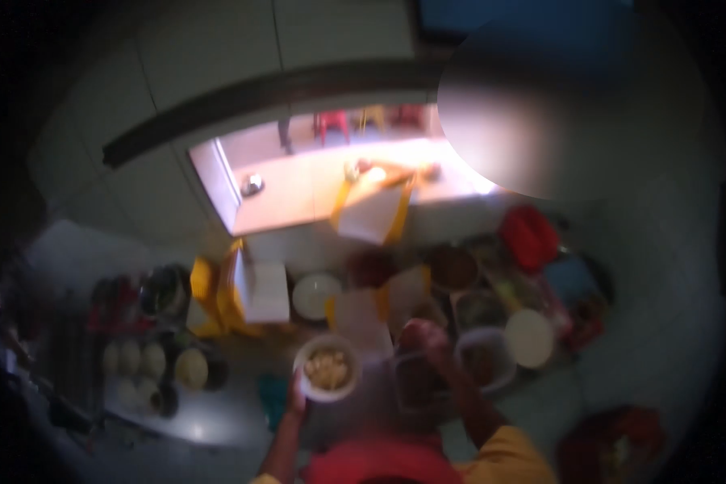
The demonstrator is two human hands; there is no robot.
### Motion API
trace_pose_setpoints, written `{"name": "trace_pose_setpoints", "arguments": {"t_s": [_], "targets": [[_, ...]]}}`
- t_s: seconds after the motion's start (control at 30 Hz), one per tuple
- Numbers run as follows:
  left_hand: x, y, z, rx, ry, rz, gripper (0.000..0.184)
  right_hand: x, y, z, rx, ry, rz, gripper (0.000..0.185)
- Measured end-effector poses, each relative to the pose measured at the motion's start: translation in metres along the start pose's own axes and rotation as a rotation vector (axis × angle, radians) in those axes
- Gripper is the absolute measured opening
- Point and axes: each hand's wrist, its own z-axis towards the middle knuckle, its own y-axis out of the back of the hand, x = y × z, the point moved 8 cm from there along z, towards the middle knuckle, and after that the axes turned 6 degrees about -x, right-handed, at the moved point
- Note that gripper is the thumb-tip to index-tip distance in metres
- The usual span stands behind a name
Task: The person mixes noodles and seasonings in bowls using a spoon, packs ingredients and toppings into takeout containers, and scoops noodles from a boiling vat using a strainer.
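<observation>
My left hand (298, 394) grips the left side of a white bowl (327, 368) that holds pale, chunky food. To the right, my right hand (425, 337) reaches over the containers; its fingers are smeared by motion. Close below it is a dark-filled tub (419, 381), and a clear tub (486, 357) with brown contents stands to its right. An open white and yellow box (361, 321) lies between the two hands, just beyond the bowl.
Yellow and white boxes (238, 290) stand at the left, beside a white plate (316, 295). Several pale cups (141, 359) are farther left. A round white lid (529, 339) and a red object (529, 237) lie right. Beyond the hatch, someone's arm reaches toward a box (371, 211).
</observation>
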Motion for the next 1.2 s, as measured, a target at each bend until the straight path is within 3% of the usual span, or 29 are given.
{"name": "trace_pose_setpoints", "arguments": {"t_s": [0.07,0.2,0.33,0.4,0.47,0.53,0.57,0.63,0.73,0.8,1.0,1.07,1.2], "targets": [[0.015,-0.014,0.013,0.007,0.039,-0.042,0.05,0.011,0.048,-0.029,-0.306,-0.144,-0.016,0.037],[0.026,-0.036,0.028,-0.053,0.079,-0.01,0.05,0.018,0.085,-0.086,-0.465,-0.198,0.115,0.038],[0.015,-0.057,0.049,-0.126,-0.023,0.224,0.047,0.033,0.076,-0.108,-0.394,-0.183,-0.028,0.037],[-0.01,-0.078,0.051,-0.146,-0.188,0.455,0.043,0.032,0.064,-0.109,-0.362,-0.189,-0.018,0.038],[-0.015,-0.087,0.059,-0.114,-0.257,0.532,0.04,0.035,0.051,-0.106,-0.288,-0.134,-0.276,0.038],[-0.018,-0.093,0.072,-0.121,-0.368,0.863,0.039,0.032,0.043,-0.104,-0.253,-0.114,-0.306,0.039],[-0.014,-0.094,0.076,-0.119,-0.376,0.864,0.039,0.031,0.037,-0.103,-0.211,-0.098,-0.34,0.039],[-0.023,-0.124,0.062,-0.13,-0.763,1.163,0.041,0.031,0.033,-0.104,-0.216,-0.115,-0.335,0.039],[-0.008,-0.148,0.055,-0.125,-0.813,1.39,0.045,0.03,0.034,-0.105,-0.217,-0.145,-0.337,0.038],[0.0,-0.152,0.057,-0.103,-0.89,1.389,0.047,0.031,0.036,-0.108,-0.214,-0.16,-0.344,0.038],[-0.009,-0.157,0.053,-0.085,-0.774,1.474,0.046,0.034,0.036,-0.111,-0.201,-0.11,-0.408,0.038],[-0.022,-0.164,0.044,-0.074,-0.957,1.402,0.045,0.037,0.035,-0.112,-0.234,-0.123,-0.39,0.037],[-0.034,-0.166,0.045,-0.134,-0.953,1.361,0.043,0.039,0.028,-0.103,-0.224,-0.093,-0.384,0.035]]}}
